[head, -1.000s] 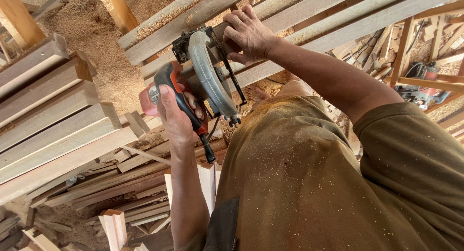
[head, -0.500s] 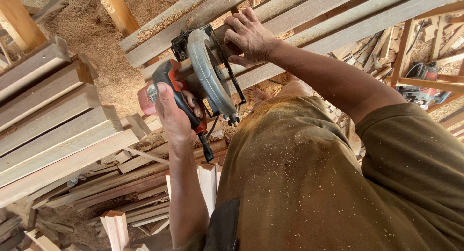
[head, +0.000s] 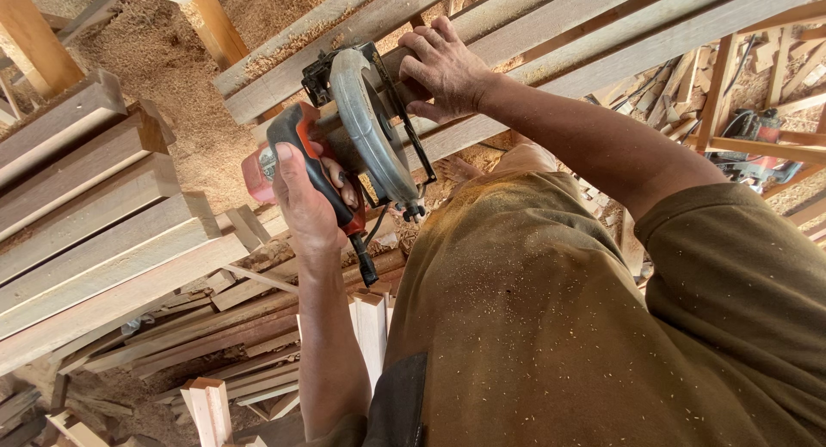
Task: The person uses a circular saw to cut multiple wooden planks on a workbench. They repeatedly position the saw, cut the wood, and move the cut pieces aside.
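Note:
My left hand (head: 308,202) is wrapped around the red and black handle of a circular saw (head: 366,124), thumb lying along the grip. The saw's grey blade guard stands against a long wooden plank (head: 551,64) that runs across the upper part of the view. My right hand (head: 440,68) lies on that plank just beside the guard, fingers spread and bent, pressing down. A black cord hangs from the saw below the handle. Sawdust specks cover my olive shirt.
Thick timber beams (head: 95,215) are stacked at the left. Several more planks lie beside the one under the saw. Offcuts and thin strips (head: 215,326) litter the floor below, over heaps of sawdust (head: 146,43). A wooden frame and another red power tool (head: 748,150) are at the right.
The saw and my left hand have edged slightly along the plank. My right hand stays pressed in the same place.

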{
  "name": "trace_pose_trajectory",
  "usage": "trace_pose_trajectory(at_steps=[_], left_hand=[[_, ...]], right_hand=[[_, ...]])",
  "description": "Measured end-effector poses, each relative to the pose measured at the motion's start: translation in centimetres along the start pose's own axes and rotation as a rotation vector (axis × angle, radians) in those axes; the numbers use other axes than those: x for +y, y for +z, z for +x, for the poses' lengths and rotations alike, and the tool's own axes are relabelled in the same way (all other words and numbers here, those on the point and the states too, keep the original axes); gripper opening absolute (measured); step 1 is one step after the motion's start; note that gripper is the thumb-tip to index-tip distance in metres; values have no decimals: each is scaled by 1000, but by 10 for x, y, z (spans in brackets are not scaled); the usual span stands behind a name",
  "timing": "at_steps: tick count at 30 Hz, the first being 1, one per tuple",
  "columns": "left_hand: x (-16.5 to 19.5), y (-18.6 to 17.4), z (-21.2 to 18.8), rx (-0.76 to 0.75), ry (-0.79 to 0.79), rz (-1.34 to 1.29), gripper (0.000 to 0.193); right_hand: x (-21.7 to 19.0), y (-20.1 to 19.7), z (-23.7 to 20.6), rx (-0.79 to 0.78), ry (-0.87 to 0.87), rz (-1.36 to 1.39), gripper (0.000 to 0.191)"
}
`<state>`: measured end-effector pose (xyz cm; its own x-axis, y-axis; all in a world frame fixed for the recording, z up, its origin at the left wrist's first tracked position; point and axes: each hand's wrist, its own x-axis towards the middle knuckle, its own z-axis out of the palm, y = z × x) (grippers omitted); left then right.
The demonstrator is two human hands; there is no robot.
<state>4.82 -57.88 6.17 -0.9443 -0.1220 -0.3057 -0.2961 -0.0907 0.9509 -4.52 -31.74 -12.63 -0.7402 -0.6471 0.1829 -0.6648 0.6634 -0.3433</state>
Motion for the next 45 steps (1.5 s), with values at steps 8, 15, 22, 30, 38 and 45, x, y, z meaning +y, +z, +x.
trace_pose_trajectory(at_steps=[8,15,22,30,38,45], left_hand=[[1,-1,2,15,15,-11,55],[2,0,11,23,-21,-21,56],[8,-3,29,33,-16,-28,57],[30,-2,60,-20,49,-23,56],[19,-12,-2,4,32,101,62],[-13,-18,-28,20,246,250,74]], right_hand=[[-4,4,-4,11,-3,-31,65],[-7,6,-7,35,-10,14,60],[-12,6,-7,11,14,16,60],[-8,-3,4,-24,32,40,58],[-8,-1,4,7,27,83,62],[-8,-3,6,18,22,62,63]])
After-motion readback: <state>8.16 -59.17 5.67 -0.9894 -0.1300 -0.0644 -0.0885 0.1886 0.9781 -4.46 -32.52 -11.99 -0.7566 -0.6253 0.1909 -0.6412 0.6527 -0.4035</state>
